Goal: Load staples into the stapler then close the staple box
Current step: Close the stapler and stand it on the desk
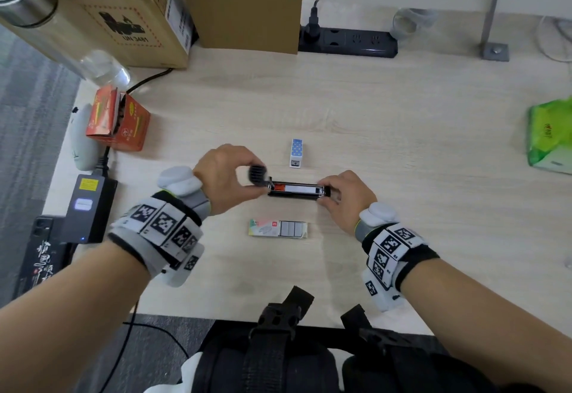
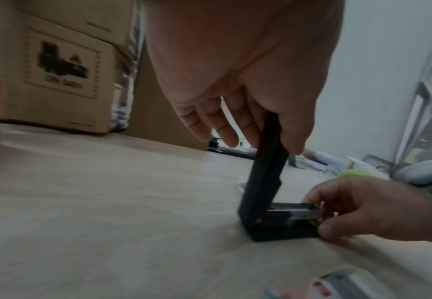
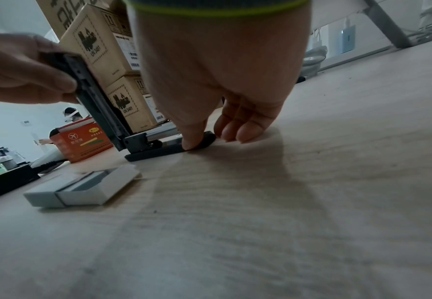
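Head view – stapler point(image 1: 297, 190): lies open on the desk point(image 1: 402, 145) between both hands, its magazine showing a red pusher and a pale strip.
Head view – left hand point(image 1: 227, 177): fingers and thumb curled round the raised black top cover point(image 1: 258, 172).
Head view – right hand point(image 1: 343, 196): pinches the front end of the stapler, holding it down.
Head view – staple box point(image 1: 278, 228): just in front of the stapler, nearer the person, its tray slid partly out with grey staples showing.
Head view – surroundings: small blue dotted box point(image 1: 296, 152) beyond the stapler; orange carton point(image 1: 119, 118) far left; power strip point(image 1: 348, 42) at the back.
Left wrist view – left hand point(image 2: 238, 81): thumb and fingers grip the cover point(image 2: 263, 172), which stands almost upright from the hinge; right hand point(image 2: 379, 210) pinches the magazine end.
Right wrist view – right hand point(image 3: 217, 81): thumb tip presses on the stapler base point(image 3: 168, 150); other fingertips rest on the desk just beside it.
Right wrist view – staple box point(image 3: 81, 187): apart from the stapler, drawer half out.
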A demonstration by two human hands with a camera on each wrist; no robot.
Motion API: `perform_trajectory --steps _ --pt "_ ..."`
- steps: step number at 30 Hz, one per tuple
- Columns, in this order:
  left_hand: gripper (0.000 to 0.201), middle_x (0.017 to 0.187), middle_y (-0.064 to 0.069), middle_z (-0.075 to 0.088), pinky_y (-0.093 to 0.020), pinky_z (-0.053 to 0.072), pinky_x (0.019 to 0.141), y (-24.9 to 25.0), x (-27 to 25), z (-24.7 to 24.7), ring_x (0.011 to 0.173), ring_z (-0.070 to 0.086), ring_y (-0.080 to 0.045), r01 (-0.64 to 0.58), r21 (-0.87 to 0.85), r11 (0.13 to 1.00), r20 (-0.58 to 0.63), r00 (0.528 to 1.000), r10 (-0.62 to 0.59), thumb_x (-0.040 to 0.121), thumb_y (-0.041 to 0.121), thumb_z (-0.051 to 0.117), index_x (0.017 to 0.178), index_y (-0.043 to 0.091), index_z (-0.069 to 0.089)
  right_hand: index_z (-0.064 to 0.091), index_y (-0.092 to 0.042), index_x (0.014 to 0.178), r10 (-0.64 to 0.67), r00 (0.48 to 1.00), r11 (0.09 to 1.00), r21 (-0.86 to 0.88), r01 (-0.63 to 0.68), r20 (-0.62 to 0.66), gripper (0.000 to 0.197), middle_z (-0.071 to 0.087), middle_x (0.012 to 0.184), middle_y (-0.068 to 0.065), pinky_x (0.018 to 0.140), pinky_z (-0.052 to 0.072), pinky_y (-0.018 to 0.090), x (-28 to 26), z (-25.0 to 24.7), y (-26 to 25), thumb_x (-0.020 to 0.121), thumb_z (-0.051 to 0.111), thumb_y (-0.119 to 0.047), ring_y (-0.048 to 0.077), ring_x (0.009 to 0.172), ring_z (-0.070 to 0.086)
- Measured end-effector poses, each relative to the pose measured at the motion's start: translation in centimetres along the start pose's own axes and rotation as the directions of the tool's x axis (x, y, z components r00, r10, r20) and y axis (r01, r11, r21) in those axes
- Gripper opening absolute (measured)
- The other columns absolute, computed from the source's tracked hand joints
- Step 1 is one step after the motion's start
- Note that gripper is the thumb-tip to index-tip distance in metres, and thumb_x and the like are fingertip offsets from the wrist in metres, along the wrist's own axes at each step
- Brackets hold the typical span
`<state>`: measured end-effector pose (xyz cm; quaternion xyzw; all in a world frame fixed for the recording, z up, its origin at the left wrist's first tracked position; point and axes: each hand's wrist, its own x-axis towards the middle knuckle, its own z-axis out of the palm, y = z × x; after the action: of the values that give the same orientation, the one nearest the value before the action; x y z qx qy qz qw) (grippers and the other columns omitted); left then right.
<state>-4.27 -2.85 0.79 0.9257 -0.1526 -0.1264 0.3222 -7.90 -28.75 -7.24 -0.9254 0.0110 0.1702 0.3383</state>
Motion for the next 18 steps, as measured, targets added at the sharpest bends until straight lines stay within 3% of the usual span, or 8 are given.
perform_trajectory --steps 6,8,10,14,18 --pt "0.021 0.090 0.003 0.069 -0.037 0.046 0.077 3.7 2.3 4.6 0.086 0.058 -0.023 -0.029 0.065 0.997 0.080 0.997 0.024 0.071 0.034 0.072 0.090 0.026 0.068 0.062 -0.027 0.101 0.049 0.999 0.996 0.070 -0.048 -0.014 0.025 0.051 0.097 -0.008 0.076 0.046 0.027 -0.1 0.2 0.2 0.078 0.072 -0.028 0.011 0.084 0.055" --pt "0.021 0.092 0.002 0.068 -0.040 0.045 0.079 4.3 2.9 5.5 0.088 0.056 -0.023 -0.025 0.141 0.990 0.148 0.989 0.004 0.074 0.037 0.067 0.094 0.029 0.067 0.060 -0.031 0.090 0.070 0.997 0.991 0.114 -0.067 -0.026 0.022 0.050 0.091 -0.012 0.072 0.044 0.020 0.1 0.1 0.3 0.074 0.075 -0.027 0.004 0.080 0.055" --pt "0.022 0.093 0.002 0.066 -0.040 0.044 0.079 4.6 3.3 6.2 0.089 0.055 -0.024 -0.040 0.219 0.975 0.213 0.977 -0.008 0.077 0.040 0.063 0.097 0.031 0.066 0.058 -0.033 0.085 0.079 0.997 0.991 0.113 -0.078 -0.009 0.027 0.046 0.085 -0.015 0.065 0.035 0.011 0.3 -0.1 0.5 0.069 0.079 -0.027 -0.003 0.074 0.050" --pt "0.023 0.095 0.002 0.064 -0.037 0.041 0.079 4.5 3.6 7.2 0.092 0.053 -0.025 -0.042 0.281 0.959 0.257 0.966 -0.033 0.079 0.042 0.061 0.100 0.034 0.065 0.063 -0.025 0.090 0.052 0.998 0.991 0.123 -0.055 0.027 0.031 0.047 0.087 -0.012 0.063 0.033 0.007 0.6 -0.4 0.9 0.065 0.082 -0.020 0.003 0.074 0.048" --pt "0.022 0.093 0.003 0.060 -0.032 0.031 0.075 4.6 3.9 7.6 0.093 0.050 -0.024 -0.043 0.316 0.948 0.268 0.962 -0.046 0.080 0.044 0.060 0.100 0.036 0.065 0.065 -0.021 0.091 0.034 0.999 0.989 0.143 -0.037 0.024 0.032 0.048 0.087 -0.008 0.060 0.035 0.002 0.9 -0.5 1.1 0.064 0.083 -0.017 -0.002 0.067 0.047"
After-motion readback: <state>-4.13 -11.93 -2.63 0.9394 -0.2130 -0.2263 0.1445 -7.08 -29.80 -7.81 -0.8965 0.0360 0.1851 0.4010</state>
